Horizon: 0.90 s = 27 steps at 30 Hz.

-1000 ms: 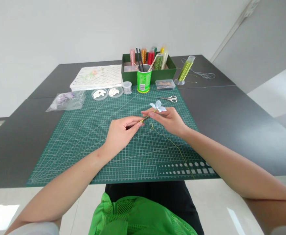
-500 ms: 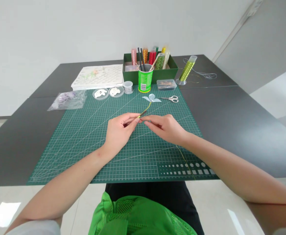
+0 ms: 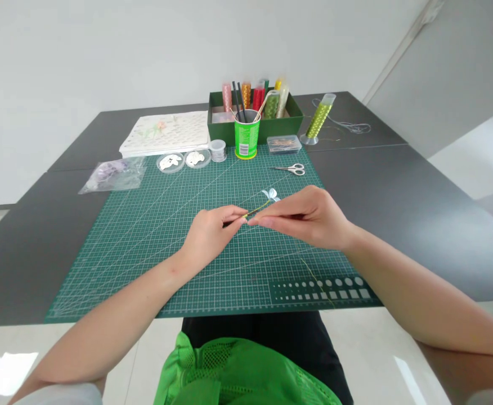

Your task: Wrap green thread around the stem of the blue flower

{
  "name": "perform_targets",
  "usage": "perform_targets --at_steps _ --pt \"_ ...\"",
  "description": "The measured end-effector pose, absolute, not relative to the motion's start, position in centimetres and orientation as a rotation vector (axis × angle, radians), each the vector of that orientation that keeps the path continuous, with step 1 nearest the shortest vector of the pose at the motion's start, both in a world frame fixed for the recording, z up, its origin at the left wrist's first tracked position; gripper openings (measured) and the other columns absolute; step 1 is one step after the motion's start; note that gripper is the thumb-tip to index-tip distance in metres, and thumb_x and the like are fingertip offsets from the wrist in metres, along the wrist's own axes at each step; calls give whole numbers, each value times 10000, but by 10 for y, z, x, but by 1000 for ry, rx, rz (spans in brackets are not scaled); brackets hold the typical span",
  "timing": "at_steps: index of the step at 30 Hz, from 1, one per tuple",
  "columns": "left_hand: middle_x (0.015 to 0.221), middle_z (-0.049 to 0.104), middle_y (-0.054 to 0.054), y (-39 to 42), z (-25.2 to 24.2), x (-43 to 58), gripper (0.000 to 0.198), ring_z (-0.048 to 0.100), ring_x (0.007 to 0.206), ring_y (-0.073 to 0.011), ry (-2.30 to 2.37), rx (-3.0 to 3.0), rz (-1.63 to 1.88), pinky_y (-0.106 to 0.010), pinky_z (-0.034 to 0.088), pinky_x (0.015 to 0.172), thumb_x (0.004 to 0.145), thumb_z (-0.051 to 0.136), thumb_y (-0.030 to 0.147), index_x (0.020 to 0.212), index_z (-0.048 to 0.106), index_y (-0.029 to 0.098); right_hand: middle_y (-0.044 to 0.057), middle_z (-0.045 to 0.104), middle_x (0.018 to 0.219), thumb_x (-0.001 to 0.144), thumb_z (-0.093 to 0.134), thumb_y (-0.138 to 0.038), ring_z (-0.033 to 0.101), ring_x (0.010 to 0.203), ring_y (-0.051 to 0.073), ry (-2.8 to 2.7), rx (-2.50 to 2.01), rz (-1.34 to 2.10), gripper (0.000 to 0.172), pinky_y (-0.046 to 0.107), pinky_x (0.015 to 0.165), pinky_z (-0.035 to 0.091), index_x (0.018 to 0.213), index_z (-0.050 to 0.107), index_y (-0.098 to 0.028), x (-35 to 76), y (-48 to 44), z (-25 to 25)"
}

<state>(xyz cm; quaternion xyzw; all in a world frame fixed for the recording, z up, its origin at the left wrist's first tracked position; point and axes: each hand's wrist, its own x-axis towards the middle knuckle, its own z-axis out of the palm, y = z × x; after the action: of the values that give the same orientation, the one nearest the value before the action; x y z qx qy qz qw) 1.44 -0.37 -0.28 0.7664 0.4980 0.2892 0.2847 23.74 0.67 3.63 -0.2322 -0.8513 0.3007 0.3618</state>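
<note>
My left hand (image 3: 213, 229) is closed in a pinch on the green stem of a pale blue artificial flower (image 3: 270, 194), just above the cutting mat. The stem slants up to the right, and the petals sit beyond my right knuckles. My right hand (image 3: 309, 218) is closed too, its thumb and fingertips pinched together close to my left fingertips at the stem. What it grips is too small to make out. A thin yellow-green thread (image 3: 314, 277) trails over the mat below my right hand. A dark thin piece lies along the stem.
Small scissors (image 3: 291, 169) lie on the cutting mat (image 3: 145, 247). Behind stand a green can (image 3: 246, 138), a green box (image 3: 280, 132) of thread spools, a clear case (image 3: 283, 144), dishes of white pieces (image 3: 170, 162), a plastic bag (image 3: 113, 174) and a green spool (image 3: 320, 119).
The flower has tilted lower and to the right. My right hand has risen and turned, its fingertips staying near the stem. My left hand has shifted slightly right and down.
</note>
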Motion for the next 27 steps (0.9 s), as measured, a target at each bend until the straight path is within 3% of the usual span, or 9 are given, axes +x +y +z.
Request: perform_targets --at_steps 4,8,11,15,19,27 --pt "853 825 52 -8 -5 16 170 751 671 -155 1260 2116 654 -262 521 623 963 683 259 1115 760 249 40 785 770 945 714 -372 597 545 112 -1998 -686 943 216 244 436 378 979 863 -219 243 13 42" --pt "912 821 59 -13 -6 18 84 753 715 -131 1108 2258 597 -234 503 625 973 674 211 989 755 223 39 784 739 918 742 -373 531 500 100 -1952 -796 901 203 257 429 354 1003 863 -233 248 24 38" --pt "863 810 72 -15 -6 18 80 745 700 -127 1034 2375 590 -229 479 597 982 671 219 981 751 226 35 772 704 926 730 -394 569 545 115 -1954 -858 863 230 262 477 409 1002 862 -222 249 33 32" --pt "845 805 75 -17 -6 18 71 732 673 -118 959 2490 656 -226 468 586 984 671 224 986 742 222 53 816 862 929 718 -422 699 713 169 -1946 -923 823 246 286 600 527 995 861 -233 249 42 21" --pt "842 803 65 -19 -5 18 84 732 675 -111 937 2527 746 -217 477 593 1000 650 233 1000 732 215 58 826 954 929 711 -418 747 829 203 -1946 -977 848 242 318 709 576 1001 858 -240 249 52 9" --pt "870 816 59 -21 0 19 70 747 688 -93 986 2403 969 -181 527 604 981 679 223 978 749 218 74 820 930 907 702 -508 723 821 223 -2052 -1076 927 350 325 685 545 1005 857 -211 249 65 -14"
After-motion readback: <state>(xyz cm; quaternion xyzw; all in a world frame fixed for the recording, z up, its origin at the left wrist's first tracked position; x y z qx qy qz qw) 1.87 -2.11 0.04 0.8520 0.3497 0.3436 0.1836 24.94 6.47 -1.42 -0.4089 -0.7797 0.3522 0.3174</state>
